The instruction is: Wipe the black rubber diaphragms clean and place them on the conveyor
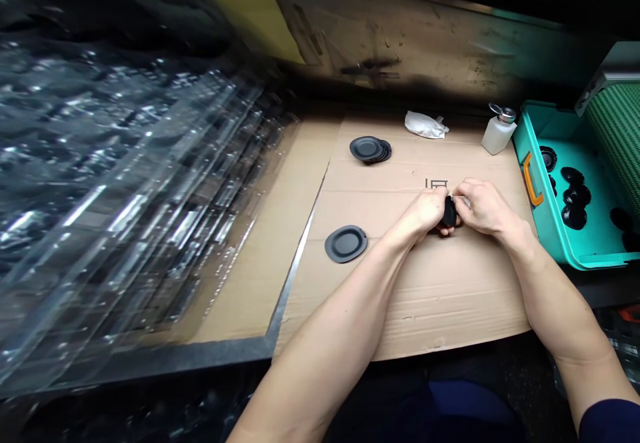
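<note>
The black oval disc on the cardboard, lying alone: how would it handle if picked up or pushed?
The black oval disc looks like moulded rubber, so it is probably light and somewhat flexible. Lying flat on the cardboard sheet, it would likely slide, not roll or tip.

From my distant place I saw a stack of clear plastic trays (125,183) on the left. On the cardboard sheet (440,303) stood a white dispenser bottle (497,133) beside a crumpled white cloth (425,124), and on the right was a teal plastic bin (560,243) with an orange handle (533,180).

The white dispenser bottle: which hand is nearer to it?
Right. The right hand is below the dispenser bottle; the left hand is farther, down and left of it.
</note>
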A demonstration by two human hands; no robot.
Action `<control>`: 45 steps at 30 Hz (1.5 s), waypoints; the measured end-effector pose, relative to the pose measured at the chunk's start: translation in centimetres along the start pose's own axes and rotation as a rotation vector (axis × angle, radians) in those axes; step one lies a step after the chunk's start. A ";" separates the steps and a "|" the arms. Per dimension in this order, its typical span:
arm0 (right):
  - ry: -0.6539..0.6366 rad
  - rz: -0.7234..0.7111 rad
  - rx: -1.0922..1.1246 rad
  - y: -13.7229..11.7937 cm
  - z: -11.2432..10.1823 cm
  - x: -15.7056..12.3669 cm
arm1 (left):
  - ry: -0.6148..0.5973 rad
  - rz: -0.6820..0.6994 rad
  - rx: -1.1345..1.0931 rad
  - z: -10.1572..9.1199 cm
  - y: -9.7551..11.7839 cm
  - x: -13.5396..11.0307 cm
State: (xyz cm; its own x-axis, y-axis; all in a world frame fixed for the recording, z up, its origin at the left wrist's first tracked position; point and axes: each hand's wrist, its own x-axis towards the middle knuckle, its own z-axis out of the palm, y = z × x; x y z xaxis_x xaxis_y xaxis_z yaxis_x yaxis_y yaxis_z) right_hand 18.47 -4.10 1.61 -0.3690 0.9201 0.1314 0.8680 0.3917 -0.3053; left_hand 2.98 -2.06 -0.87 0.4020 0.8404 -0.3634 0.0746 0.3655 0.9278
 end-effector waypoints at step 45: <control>0.481 0.283 -0.021 3.4 0.0 0.1 | 0.017 -0.297 -0.725 -2.2 1.9 0.4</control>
State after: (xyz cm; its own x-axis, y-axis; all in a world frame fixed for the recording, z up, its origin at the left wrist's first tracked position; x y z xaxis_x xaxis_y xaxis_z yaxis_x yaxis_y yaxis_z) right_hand 21.35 -2.64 0.56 0.0681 0.8831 0.4642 0.9192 0.1254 -0.3733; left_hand 1.31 -0.14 0.56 0.4441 0.6703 -0.5946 -0.4399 0.7412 0.5070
